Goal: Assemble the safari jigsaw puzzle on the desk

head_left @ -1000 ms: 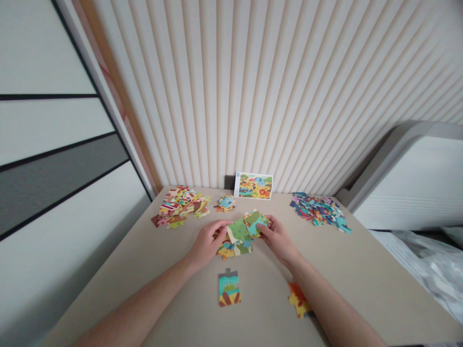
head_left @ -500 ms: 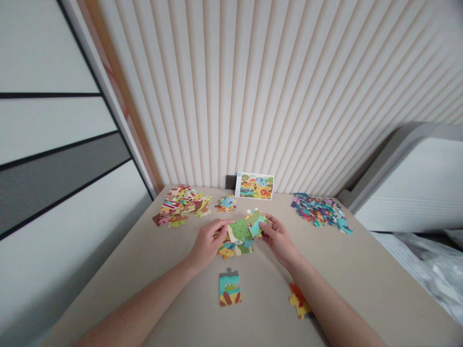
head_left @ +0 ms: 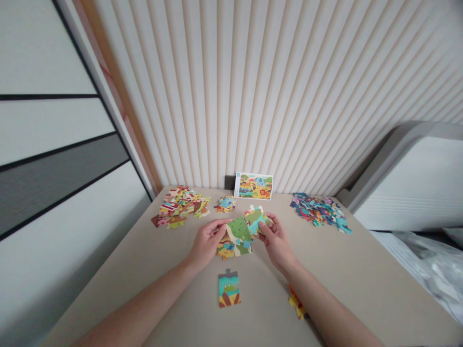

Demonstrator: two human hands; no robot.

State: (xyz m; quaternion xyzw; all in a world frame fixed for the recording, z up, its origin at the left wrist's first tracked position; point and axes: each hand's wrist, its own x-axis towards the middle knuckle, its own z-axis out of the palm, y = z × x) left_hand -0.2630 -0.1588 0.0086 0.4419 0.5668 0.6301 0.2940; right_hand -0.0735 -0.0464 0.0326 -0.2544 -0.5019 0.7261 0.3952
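Though clearer before, puzzle piece [head_left: 296,303] under right forearm [head_left: 327,303]

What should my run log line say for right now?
left hand: holding green puzzle piece | right hand: holding teal puzzle piece | picture card: ahead of hands

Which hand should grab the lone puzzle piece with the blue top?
Probably the left hand: it is nearer that jigsaw piece, while the right hand is farther off, pinching a teal-and-green piece.
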